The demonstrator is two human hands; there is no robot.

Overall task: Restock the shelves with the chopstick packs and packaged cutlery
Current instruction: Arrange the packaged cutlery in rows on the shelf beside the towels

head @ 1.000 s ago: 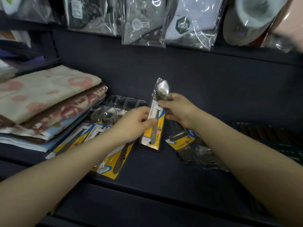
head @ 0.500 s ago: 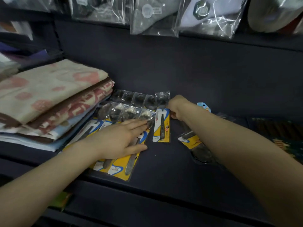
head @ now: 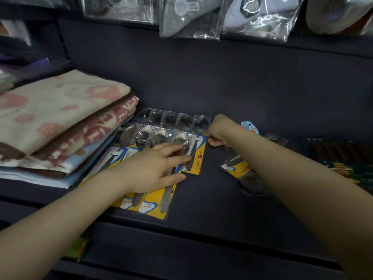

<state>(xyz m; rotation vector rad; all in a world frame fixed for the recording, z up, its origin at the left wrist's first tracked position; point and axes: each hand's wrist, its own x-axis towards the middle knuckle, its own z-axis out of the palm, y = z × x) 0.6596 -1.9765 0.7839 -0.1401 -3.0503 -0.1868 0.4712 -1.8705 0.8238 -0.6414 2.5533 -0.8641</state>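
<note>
Head view: the left hand [head: 155, 168] lies flat and open on the front row of spoon packs [head: 153, 205], whose lower ends reach the shelf [head: 212, 201] lip. The right hand [head: 219, 131] pinches the top right corner of the endmost pack [head: 196, 158], beside the towels [head: 60, 122]. Bare shelf separates this pack from a loose pack [head: 235, 166] to the right.
</note>
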